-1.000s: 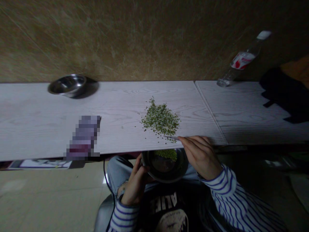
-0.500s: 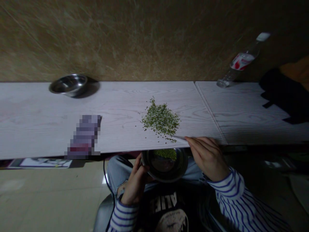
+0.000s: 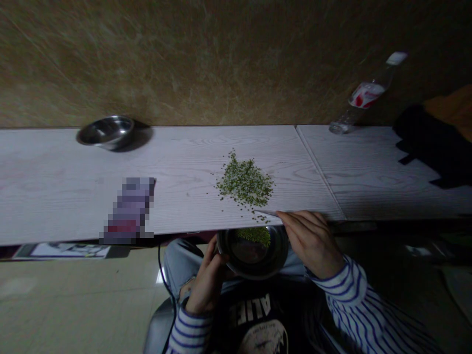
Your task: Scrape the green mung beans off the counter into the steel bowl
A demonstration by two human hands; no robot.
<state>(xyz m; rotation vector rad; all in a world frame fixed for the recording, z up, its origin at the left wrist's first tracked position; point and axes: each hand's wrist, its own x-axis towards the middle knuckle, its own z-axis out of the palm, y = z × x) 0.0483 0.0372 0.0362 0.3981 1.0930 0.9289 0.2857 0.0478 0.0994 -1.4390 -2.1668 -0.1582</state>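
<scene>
My left hand (image 3: 207,282) is closed on the rim of a metal bowl (image 3: 254,268), which it holds just below the table's front edge, over the lap. Small green beans (image 3: 254,237), like mung beans, lie along the bowl's far side. On the white wood-grain table, more green beans (image 3: 245,183) are spread in a loose patch. My right hand (image 3: 310,241) pinches a thin pale strip (image 3: 268,213) just in front of that patch. The strip's tip is among a few stray beans near the edge. Whether it is a card or a stick, I cannot tell.
A second metal bowl (image 3: 106,132) stands at the back left. Nearer lies a blurred-out rectangular object (image 3: 129,209). At the back right stands a clear plastic bottle (image 3: 365,96), with dark and orange cloth (image 3: 435,142) beside it. A wall (image 3: 221,64) rises behind the table.
My right hand has moved slightly left and toward the table's front edge with the thin strip. A few stray beans have shifted closer to the edge. My left hand still holds the bowl.
</scene>
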